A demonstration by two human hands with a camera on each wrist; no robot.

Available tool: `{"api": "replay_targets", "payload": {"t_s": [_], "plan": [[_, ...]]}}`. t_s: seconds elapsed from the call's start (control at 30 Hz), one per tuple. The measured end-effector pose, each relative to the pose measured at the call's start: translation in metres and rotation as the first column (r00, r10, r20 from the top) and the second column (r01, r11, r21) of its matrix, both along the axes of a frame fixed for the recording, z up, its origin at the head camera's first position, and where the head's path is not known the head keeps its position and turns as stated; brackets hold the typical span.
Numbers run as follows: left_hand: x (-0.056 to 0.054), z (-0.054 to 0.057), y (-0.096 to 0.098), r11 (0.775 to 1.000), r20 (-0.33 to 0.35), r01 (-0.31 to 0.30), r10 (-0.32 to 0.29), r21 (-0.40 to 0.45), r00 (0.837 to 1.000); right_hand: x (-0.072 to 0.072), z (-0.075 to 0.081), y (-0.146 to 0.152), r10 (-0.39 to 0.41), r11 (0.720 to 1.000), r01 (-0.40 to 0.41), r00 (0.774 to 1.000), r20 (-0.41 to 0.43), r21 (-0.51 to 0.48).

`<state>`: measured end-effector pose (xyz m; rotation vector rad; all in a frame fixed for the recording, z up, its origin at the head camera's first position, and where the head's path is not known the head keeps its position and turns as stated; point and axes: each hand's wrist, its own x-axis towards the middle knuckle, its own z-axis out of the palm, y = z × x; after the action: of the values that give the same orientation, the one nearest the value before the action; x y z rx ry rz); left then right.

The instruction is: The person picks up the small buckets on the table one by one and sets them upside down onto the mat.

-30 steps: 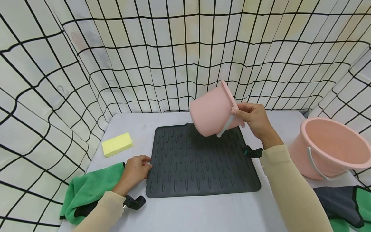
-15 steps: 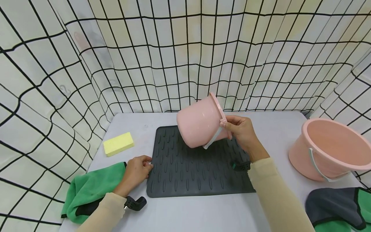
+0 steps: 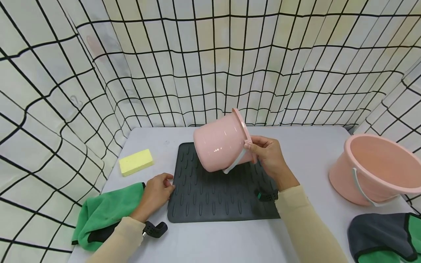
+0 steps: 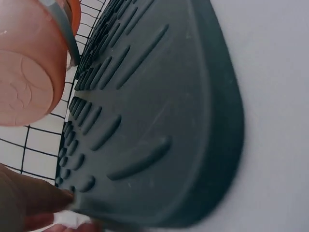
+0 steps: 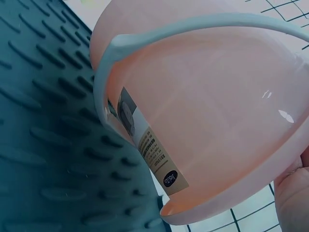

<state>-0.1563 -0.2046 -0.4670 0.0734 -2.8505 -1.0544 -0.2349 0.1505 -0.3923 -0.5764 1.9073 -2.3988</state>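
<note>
A small pink bucket [image 3: 218,142] with a white handle [image 3: 234,162] is tipped on its side above the dark grey ribbed mat [image 3: 213,204], its mouth facing right. My right hand [image 3: 271,155] pinches its rim, thumb on the near side. A printed label [image 5: 152,147] shows on its wall in the right wrist view. My left hand [image 3: 157,193] lies at the left edge of the mat with loosely bent fingers, fingertips right at the edge. Nothing shows between those fingers. In the left wrist view the fingertips [image 4: 53,198] overlap the mat's border.
A larger pink bucket [image 3: 356,182] stands upright at the right. Below it lies a grey and green cloth [image 3: 378,230]. A yellow sponge [image 3: 136,162] sits at the back left, and a green cloth [image 3: 105,210] lies beside my left forearm. Black-lined netting [image 3: 204,65] surrounds the white table.
My right hand has carried the small bucket left and downward over the mat, still tipped. The left hand has stayed at the mat's edge; the view has shifted slightly.
</note>
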Motion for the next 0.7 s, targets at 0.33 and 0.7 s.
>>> {"api": "replay_targets", "payload": {"t_s": [0.33, 0.7], "plan": [[-0.002, 0.016, 0.046, 0.818, -0.042, 0.118, -0.114, 0.562, 0.993, 0.016, -0.006, -0.02, -0.012, 0.981, 0.02, 0.999, 0.043, -0.192], [-0.015, 0.012, 0.079, 0.297, -0.142, 0.188, -0.169, 0.936, 0.975, 0.033, -0.021, -0.049, -0.035, 0.955, 0.065, 0.993, 0.109, -0.291]]}}
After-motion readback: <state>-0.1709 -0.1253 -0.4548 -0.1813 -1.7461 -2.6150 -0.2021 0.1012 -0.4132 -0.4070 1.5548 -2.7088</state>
